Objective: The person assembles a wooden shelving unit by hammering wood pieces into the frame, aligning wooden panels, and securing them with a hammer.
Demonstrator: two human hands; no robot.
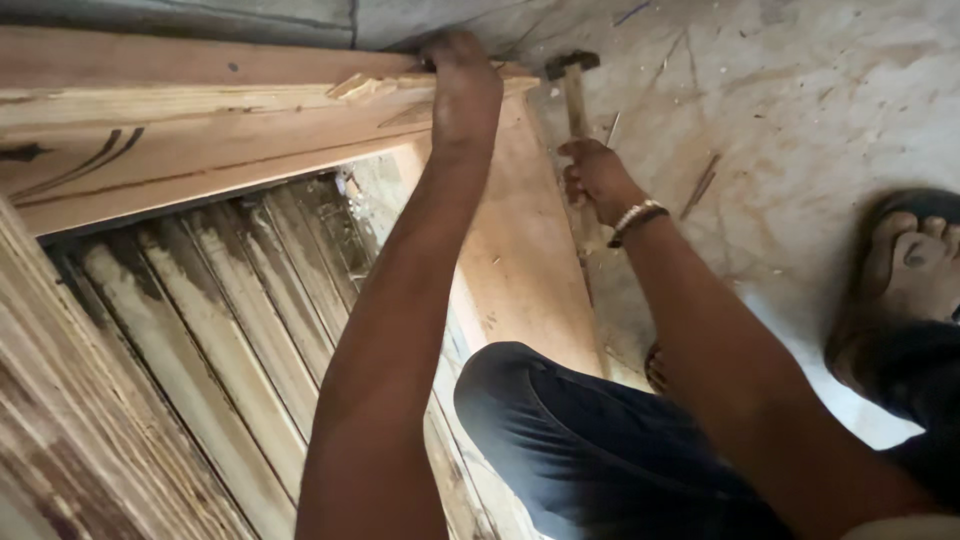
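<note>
A wooden door frame lies flat on the floor, its top rail [200, 120] running left to right and its side stile [520, 260] coming toward me. My left hand [462, 85] presses down on the corner joint where they meet, fingers curled over the far edge; whether it pinches something small there is hidden. My right hand [598, 178], with a beaded bracelet at the wrist, grips the wooden handle of a hammer [573, 85]. The hammer's dark metal head sits just right of the corner, near the floor.
Grooved wooden slats [230, 320] fill the door panel at lower left. My knee in dark trousers [580, 430] rests by the stile. A foot in a dark sandal [905, 270] stands at right on the dusty concrete floor [800, 120], where thin sticks or nails lie.
</note>
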